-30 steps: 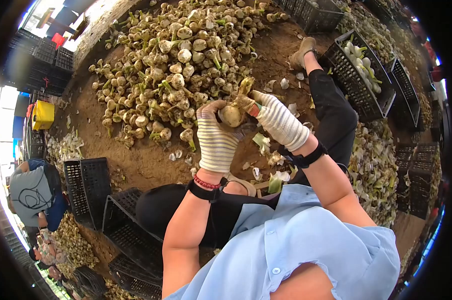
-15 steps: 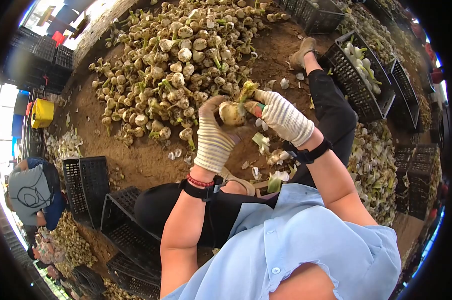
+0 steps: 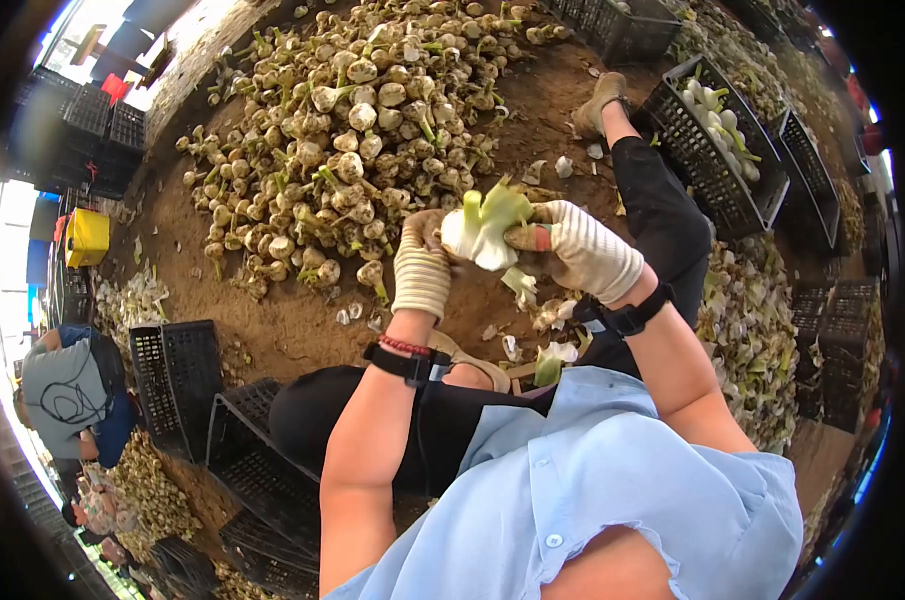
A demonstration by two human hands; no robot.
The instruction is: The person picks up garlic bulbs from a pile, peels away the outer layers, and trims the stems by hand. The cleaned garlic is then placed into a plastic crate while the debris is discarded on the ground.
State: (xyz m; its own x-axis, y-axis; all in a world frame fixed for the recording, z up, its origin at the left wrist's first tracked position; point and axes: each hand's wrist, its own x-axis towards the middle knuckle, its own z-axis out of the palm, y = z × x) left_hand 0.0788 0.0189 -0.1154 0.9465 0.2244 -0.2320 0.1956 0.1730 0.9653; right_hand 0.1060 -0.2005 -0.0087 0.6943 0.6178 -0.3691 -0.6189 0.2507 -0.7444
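Note:
Both my hands wear striped work gloves with soiled fingers. My left hand (image 3: 422, 265) is closed round the side of a garlic bulb (image 3: 459, 236), which shows clean and white here. My right hand (image 3: 584, 252) pinches a pale green and white flap of outer garlic skin (image 3: 499, 215) that spreads away from the bulb. A reddish band shows on a finger of that glove. Beyond my hands a large pile of soil-stained garlic bulbs (image 3: 362, 115) lies on the ground.
A black crate (image 3: 717, 150) holding clean white bulbs stands at the right, beside my foot. Black crates (image 3: 177, 385) stand at my left. Peeled skins (image 3: 747, 340) are heaped to my right. A person in a grey top (image 3: 64, 390) bends at the far left.
The brown outer skin has come loose from the garlic, and white surface now shows. My right hand has shifted slightly right and down, pulling the skin into a spread flap.

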